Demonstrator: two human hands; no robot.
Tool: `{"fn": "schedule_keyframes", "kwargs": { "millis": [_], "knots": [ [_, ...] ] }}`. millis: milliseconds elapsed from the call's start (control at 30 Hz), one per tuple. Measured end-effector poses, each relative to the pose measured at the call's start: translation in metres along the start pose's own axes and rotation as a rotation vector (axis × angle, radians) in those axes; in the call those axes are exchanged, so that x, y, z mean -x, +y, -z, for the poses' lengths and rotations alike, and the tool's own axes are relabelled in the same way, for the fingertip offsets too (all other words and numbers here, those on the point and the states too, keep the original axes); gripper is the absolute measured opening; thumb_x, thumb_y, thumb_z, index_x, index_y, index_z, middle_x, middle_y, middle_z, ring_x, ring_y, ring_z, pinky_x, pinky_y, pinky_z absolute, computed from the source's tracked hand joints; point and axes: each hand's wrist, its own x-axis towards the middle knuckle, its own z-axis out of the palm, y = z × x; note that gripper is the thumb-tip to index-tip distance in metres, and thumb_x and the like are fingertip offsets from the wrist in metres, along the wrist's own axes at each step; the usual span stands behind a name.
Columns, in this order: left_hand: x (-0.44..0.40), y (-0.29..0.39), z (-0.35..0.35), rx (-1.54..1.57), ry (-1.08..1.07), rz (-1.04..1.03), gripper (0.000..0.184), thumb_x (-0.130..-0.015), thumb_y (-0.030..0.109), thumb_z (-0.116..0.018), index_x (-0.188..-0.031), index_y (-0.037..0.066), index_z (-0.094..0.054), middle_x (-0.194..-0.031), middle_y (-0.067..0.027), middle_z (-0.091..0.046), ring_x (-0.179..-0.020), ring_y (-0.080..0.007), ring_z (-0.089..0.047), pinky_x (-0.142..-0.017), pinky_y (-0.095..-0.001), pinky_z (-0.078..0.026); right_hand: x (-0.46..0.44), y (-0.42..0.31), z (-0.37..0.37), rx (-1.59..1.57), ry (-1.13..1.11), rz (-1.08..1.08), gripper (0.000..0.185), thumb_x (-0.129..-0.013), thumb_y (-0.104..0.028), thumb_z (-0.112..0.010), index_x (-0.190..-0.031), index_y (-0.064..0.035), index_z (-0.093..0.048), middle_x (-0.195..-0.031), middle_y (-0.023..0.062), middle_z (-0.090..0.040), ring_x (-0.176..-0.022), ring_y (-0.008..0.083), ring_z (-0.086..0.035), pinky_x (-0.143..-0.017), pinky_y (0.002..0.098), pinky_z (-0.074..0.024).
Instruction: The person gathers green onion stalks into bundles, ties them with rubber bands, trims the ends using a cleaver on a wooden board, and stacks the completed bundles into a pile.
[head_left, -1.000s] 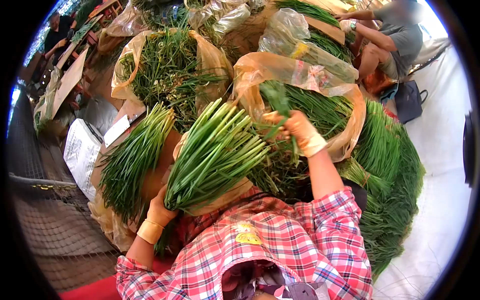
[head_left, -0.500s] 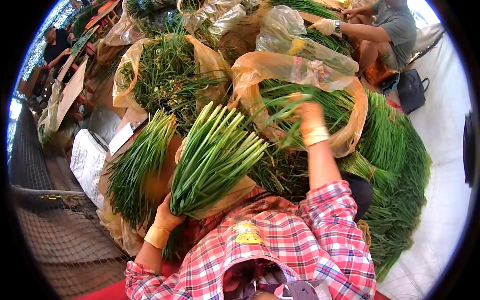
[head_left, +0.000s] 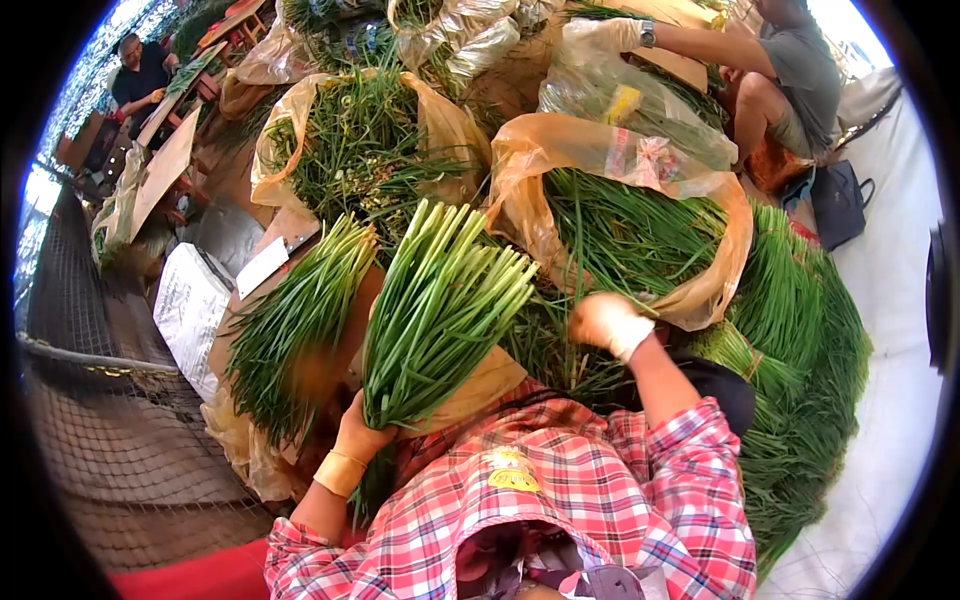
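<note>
My left hand (head_left: 364, 428), in a thin orange glove, is closed around the dark leafy end of one bunch of long, flat green leaves with pale stalks (head_left: 445, 310). The bunch is in front of my chest, its long axis running away from me and tilted a little right; the pale stalk ends fan out at the far end. My right hand (head_left: 606, 322), gloved too, is curled narrow beside the near rim of an open translucent orange plastic bag (head_left: 735, 255) of green leaves; I cannot tell whether it holds anything.

I count two such open bags, the other (head_left: 290, 150) farther to the left. One loose green bundle (head_left: 300, 320) lies left of my bunch, its pale ends also pointing away. The near bag has red-and-white print (head_left: 640, 158), and my pink plaid shirt (head_left: 590, 480) a yellow emblem (head_left: 513, 474); I can read neither. Two other people sit beyond, one on each side.
</note>
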Motion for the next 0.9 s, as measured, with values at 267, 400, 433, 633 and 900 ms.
{"fn": "schedule_keyframes", "kwargs": {
  "millis": [267,400,433,633,900],
  "knots": [
    [0.006,0.047,-0.010,-0.196,0.087,0.012,0.074,-0.060,0.018,-0.079,-0.126,0.010,-0.047,-0.107,-0.0160,-0.063,-0.102,-0.0279,-0.061,-0.085,-0.0339,-0.048,-0.025,-0.109,0.040,-0.136,0.661,0.424,0.030,-0.086,-0.034,-0.061,-0.099,-0.0072,-0.064,-0.067,0.0131,-0.060,-0.061,0.0234,-0.059,-0.058,0.0342,-0.0487],
    [0.010,0.053,-0.007,-0.265,0.104,0.089,0.074,-0.061,0.020,-0.079,-0.126,0.011,-0.047,-0.108,-0.0157,-0.063,-0.102,-0.0291,-0.061,-0.085,-0.0353,-0.048,0.029,-0.128,0.054,-1.048,-0.064,0.665,0.021,-0.090,-0.025,-0.057,-0.092,-0.0073,-0.068,-0.077,0.0034,-0.067,-0.062,0.0111,-0.057,-0.057,0.0256,-0.0478],
    [0.010,0.053,-0.006,-0.260,0.102,0.092,0.074,-0.061,0.020,-0.079,-0.126,0.011,-0.047,-0.108,-0.0157,-0.063,-0.102,-0.0291,-0.061,-0.085,-0.0353,-0.048,0.048,-0.130,0.056,-0.986,-0.096,0.890,0.021,-0.089,-0.024,-0.059,-0.094,-0.0057,-0.068,-0.076,0.0037,-0.066,-0.062,0.0108,-0.057,-0.055,0.0250,-0.0474],
    [0.005,0.045,-0.009,-0.230,0.116,0.000,0.073,-0.061,0.019,-0.078,-0.126,0.012,-0.047,-0.106,-0.0175,-0.063,-0.101,-0.0323,-0.060,-0.083,-0.0369,-0.049,0.067,-0.058,0.076,-0.577,-0.042,0.508,0.025,-0.087,-0.026,-0.063,-0.096,-0.0036,-0.068,-0.077,0.0061,-0.066,-0.063,0.0108,-0.059,-0.054,0.0234,-0.0472],
    [0.009,0.056,-0.015,-0.299,0.174,-0.121,0.069,-0.067,0.016,-0.073,-0.130,0.014,-0.044,-0.106,-0.0181,-0.062,-0.099,-0.0339,-0.060,-0.081,-0.0376,-0.050,0.021,-0.083,0.086,-1.281,0.165,0.151,0.041,-0.080,-0.040,-0.069,-0.089,-0.0012,-0.061,-0.071,0.0017,-0.057,-0.056,0.0069,-0.051,-0.048,0.0206,-0.0419]
  ]
}}
